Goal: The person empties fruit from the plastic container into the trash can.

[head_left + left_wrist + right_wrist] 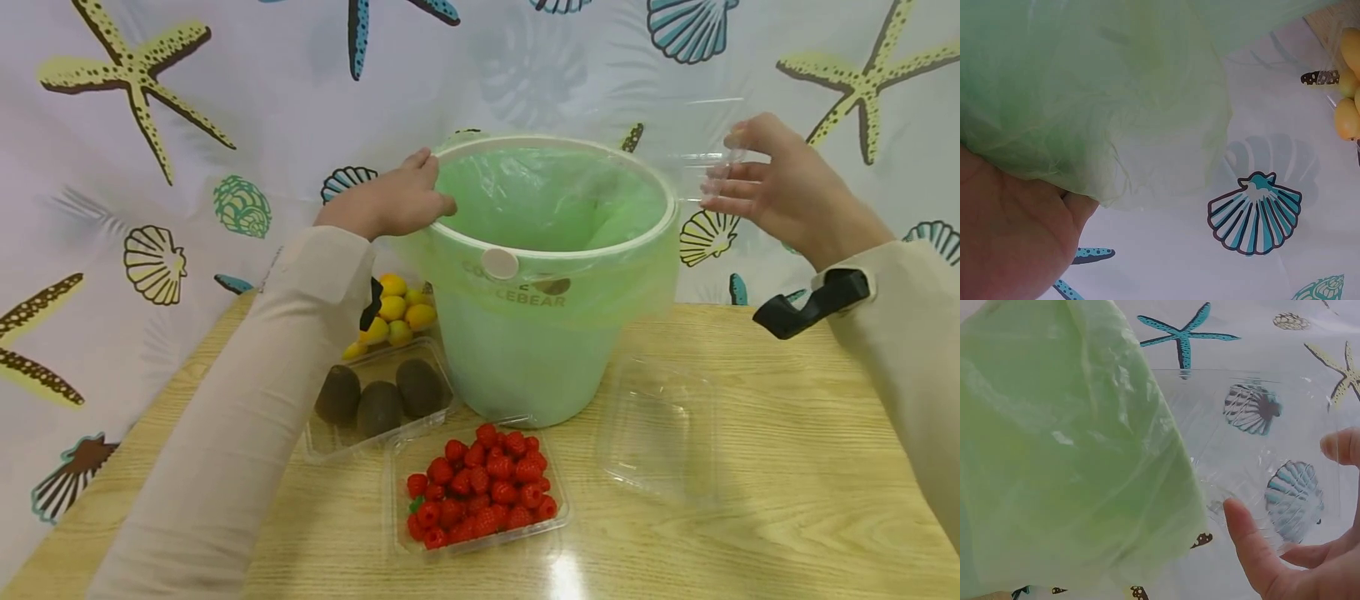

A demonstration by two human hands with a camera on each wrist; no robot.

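Observation:
A green trash bin (517, 358) stands on the table, lined with a thin light-green plastic bag (525, 200) folded over its white rim. At the rim's left side my left hand (393, 200) grips the edge, thumb toward the opening; in the left wrist view the bag hides its fingertips. My right hand (795, 183) holds a clear plastic container (1254, 444) between thumb and fingers, raised to the right of the bin. That container is see-through, with the patterned cloth showing behind it. In the right wrist view the bag's edge overlaps it.
Before the bin lies a clear tray of raspberries (487, 492). Left of it are a tray with dark avocado-like fruits (380, 408) and a pile of small yellow fruits (393, 308). Another clear plastic container (660, 433) sits on the wooden table (795, 500), against a shell-patterned cloth (285, 100).

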